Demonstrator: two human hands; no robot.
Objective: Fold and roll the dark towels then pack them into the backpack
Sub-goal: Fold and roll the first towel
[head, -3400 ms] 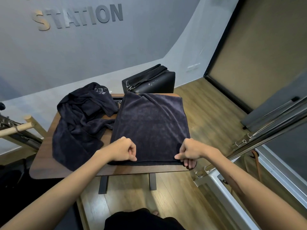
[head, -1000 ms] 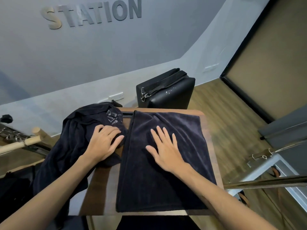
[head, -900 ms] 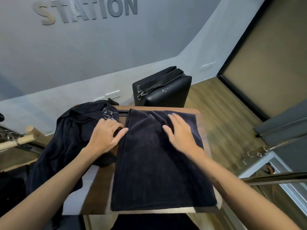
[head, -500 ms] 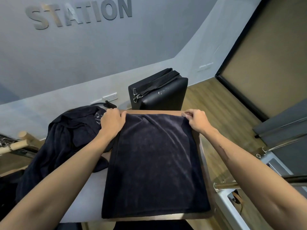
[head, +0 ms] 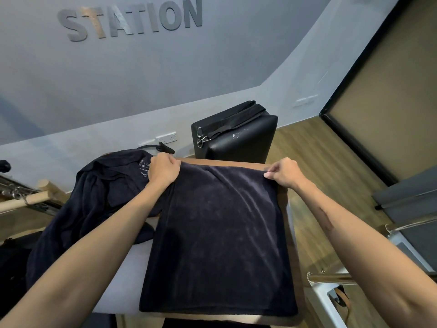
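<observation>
From the head view, a folded dark towel [head: 220, 235] lies flat on the wooden surface [head: 291, 235]. The left hand [head: 163, 171] and right hand [head: 283, 172] each have their grip clamped on a far corner. A heap of dark towels [head: 94, 197] lies just left. A black bag [head: 236, 136] stands beyond the surface, against a grey wall lettered STATION [head: 132, 20].

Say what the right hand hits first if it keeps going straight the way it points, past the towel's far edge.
Probably the black bag: the right hand grips the towel corner just short of it. Depth is unclear, so it might pass beside it.
</observation>
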